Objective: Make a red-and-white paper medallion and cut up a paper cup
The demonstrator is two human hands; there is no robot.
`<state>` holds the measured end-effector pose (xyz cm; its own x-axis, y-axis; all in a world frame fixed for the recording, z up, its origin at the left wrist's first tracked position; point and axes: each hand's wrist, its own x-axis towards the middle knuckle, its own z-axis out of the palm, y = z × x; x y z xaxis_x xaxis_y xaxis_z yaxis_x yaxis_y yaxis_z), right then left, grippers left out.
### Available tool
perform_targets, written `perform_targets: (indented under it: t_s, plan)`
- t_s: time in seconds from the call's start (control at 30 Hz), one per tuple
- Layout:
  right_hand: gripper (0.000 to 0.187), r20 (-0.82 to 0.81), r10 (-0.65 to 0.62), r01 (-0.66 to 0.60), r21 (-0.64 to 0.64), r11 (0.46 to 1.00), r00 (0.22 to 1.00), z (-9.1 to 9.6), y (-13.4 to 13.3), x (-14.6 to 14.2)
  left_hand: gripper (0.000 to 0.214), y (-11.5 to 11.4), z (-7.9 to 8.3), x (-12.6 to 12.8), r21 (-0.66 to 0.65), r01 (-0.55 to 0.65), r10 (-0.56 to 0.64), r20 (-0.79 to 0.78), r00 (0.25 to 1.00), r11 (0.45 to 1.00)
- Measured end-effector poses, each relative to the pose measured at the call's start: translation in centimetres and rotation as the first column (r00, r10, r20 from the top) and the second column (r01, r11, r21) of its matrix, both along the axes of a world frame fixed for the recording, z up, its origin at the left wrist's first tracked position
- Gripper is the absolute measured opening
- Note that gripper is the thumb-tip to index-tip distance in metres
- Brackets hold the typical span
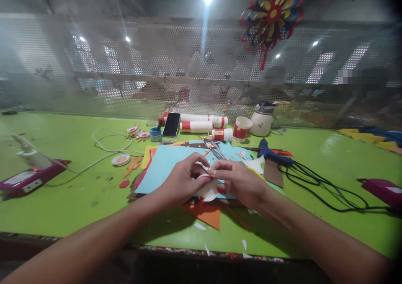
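My left hand (183, 179) and my right hand (238, 180) meet over a pile of coloured paper in the middle of the green table (63, 200). Both pinch a small white paper piece with red edging (208, 188), fingers closed on it from either side. Under them lies a light blue sheet (163, 166) on top of orange, yellow and red sheets. Scissors (216, 150) rest on the paper just beyond my fingers.
A blue glue gun (270, 153) with a black cord lies to the right. Glue bottles (196, 127), a phone (171, 124), a paper cup (241, 129) and a white jar (262, 120) stand at the back. Tape roll (121, 159), white cable and pink devices (28, 178) lie left and right.
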<state>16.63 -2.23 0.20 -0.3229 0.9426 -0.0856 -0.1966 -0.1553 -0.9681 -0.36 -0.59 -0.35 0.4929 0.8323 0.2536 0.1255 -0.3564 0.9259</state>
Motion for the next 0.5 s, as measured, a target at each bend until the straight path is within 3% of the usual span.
perform_targets:
  t_s: [0.33,0.5]
  plan:
    - [0.021,0.022,-0.018,0.017,0.043,0.999,1.000,0.45,-0.34,0.20,0.028,0.40,-0.09,-0.05,-0.040,0.042,-0.039,0.070,0.997,0.998]
    - [0.027,0.062,-0.114,0.104,0.152,0.983,0.991,0.65,0.27,0.80,0.036,0.92,0.36,-0.16,-0.227,0.045,-0.005,0.175,0.985,0.973]
